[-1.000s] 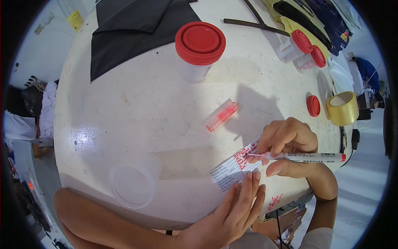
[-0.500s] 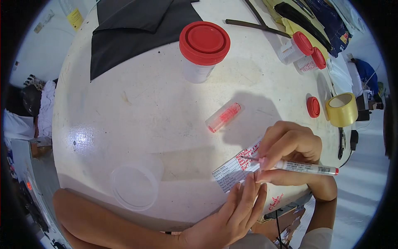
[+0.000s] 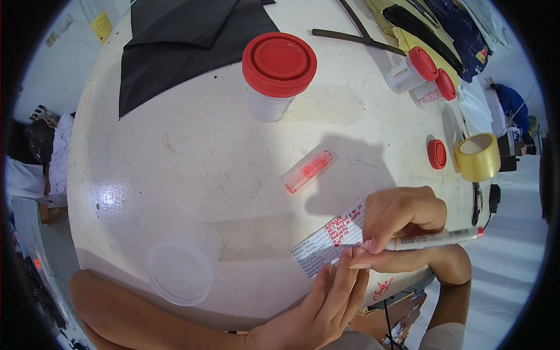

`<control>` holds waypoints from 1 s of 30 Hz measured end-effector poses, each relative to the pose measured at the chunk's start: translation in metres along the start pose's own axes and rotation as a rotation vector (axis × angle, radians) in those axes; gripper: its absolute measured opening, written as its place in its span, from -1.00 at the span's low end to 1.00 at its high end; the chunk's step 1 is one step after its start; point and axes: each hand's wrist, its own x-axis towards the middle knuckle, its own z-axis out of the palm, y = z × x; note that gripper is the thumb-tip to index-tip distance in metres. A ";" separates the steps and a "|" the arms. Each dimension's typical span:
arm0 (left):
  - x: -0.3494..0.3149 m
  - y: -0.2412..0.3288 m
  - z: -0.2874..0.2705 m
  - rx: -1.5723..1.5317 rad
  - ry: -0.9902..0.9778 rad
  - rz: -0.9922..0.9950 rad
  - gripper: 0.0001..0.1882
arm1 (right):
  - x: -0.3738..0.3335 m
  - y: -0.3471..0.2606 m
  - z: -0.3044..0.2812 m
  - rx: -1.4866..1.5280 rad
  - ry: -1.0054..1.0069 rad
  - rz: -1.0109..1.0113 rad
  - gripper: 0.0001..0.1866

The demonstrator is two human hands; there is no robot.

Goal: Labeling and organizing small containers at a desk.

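In my right hand (image 3: 408,213) is a white marker pen (image 3: 429,240) with a red end, closed between thumb and fingers. Its thin tip touches a white printed label (image 3: 319,249), where rows of red handwriting fill one part. My left hand (image 3: 322,306) lies with fingers stretched out on the label's near edge, pressing it to the table. Just beyond the label rests a clear tube (image 3: 309,171) with red marks. Left of my hands a clear plastic cup (image 3: 181,271) stands uncovered.
A large red-lidded jar (image 3: 279,67) stands at the back. Two smaller red-lidded jars (image 3: 402,77), a loose red lid (image 3: 436,154) and a yellow tape roll (image 3: 477,157) sit at the right. Black sheeting (image 3: 175,61) covers the back left of the white table (image 3: 140,169).
My right hand has shifted down the label with the pen, toward my left fingertips, uncovering more red writing. The view has moved slightly; my left hand stays on the label.
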 end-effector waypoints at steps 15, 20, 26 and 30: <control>0.003 0.004 0.010 -0.116 -0.048 -0.028 -0.63 | 0.000 0.006 0.006 -0.172 0.040 -0.095 -0.66; 0.010 0.000 0.016 0.005 0.018 -0.020 -0.62 | -0.002 0.013 0.004 -0.199 0.059 -0.093 -0.66; 0.006 0.006 0.016 -0.091 -0.030 -0.036 -0.61 | 0.000 0.012 0.006 -0.189 0.047 -0.135 -0.66; 0.008 -0.004 0.005 0.102 0.012 0.031 -0.60 | -0.001 0.012 0.005 -0.194 0.072 -0.123 -0.66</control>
